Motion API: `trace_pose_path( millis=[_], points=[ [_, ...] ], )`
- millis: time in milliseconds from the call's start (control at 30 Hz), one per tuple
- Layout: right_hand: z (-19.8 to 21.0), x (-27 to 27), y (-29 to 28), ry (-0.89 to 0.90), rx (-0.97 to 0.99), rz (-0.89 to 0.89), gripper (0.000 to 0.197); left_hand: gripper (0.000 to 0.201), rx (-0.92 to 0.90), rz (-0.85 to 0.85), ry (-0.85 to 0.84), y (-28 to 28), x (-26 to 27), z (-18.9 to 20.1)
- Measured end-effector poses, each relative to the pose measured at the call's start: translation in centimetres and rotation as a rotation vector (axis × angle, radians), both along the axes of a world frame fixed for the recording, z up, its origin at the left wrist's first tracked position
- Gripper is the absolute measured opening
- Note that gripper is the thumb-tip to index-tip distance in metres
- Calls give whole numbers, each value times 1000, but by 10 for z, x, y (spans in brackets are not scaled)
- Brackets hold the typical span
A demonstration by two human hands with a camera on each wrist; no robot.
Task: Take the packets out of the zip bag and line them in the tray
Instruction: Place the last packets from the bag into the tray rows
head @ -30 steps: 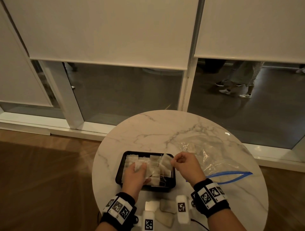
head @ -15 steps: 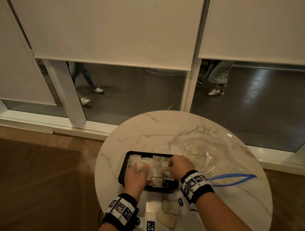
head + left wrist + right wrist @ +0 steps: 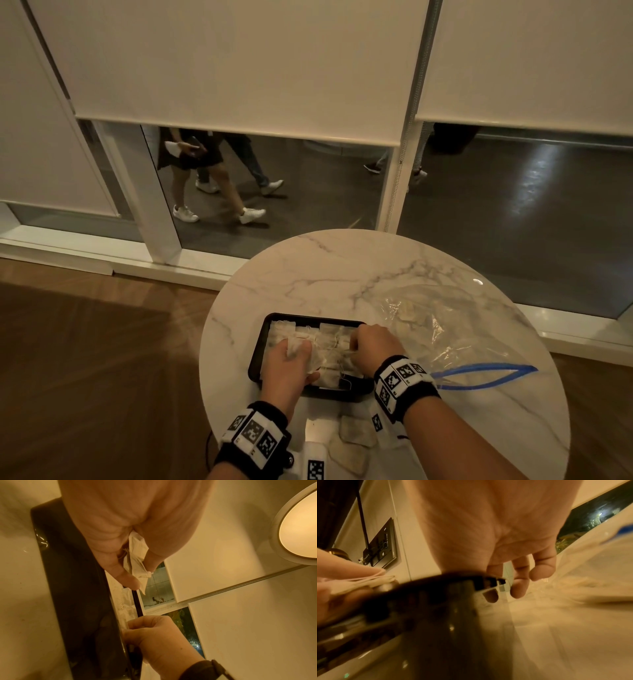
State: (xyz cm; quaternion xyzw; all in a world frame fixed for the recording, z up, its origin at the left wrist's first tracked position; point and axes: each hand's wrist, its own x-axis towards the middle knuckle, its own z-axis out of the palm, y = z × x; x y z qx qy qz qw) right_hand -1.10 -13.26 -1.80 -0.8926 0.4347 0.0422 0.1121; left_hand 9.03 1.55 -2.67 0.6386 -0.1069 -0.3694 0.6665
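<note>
A black tray (image 3: 257,356) on the round marble table (image 3: 308,274) holds several white packets (image 3: 329,334). My left hand (image 3: 297,353) is over the tray's left half and grips a small bunch of packets (image 3: 137,555) between thumb and fingers. My right hand (image 3: 354,347) is low over the tray's right side. Its fingers (image 3: 520,586) are curled, and thumb and forefinger pinch a packet among those lying there. The clear zip bag (image 3: 445,329) with a blue zip (image 3: 479,374) lies open to the right of the tray, with packets showing faintly inside.
Three loose packets (image 3: 356,432) lie on the table's near edge, between my wrists. Beyond the table stand a glass wall with half-lowered blinds (image 3: 239,68) and people walking outside. A wooden floor (image 3: 85,342) lies to the left.
My right hand has come down from above the tray's right edge into the tray with its packet. My left hand has kept its bunch of packets over the tray.
</note>
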Motion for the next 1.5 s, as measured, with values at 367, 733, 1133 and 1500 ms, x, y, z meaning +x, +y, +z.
trace_pose_path(
  millis=[367,733,1133,1500],
  points=[
    [3,-10,-3,-130,-92,33,31,36,29,18,2,1,-1,-1],
    [-3,-14,8,-54,-86,51,20,21,18,-3,17,3,-4,4],
    [17,-36,25,-869,579,-58,3,25,-121,-111,118,-2,-16,19],
    [12,-40,33,-936,676,-53,7,24,-69,-199,3,-2,-22,24]
  ],
)
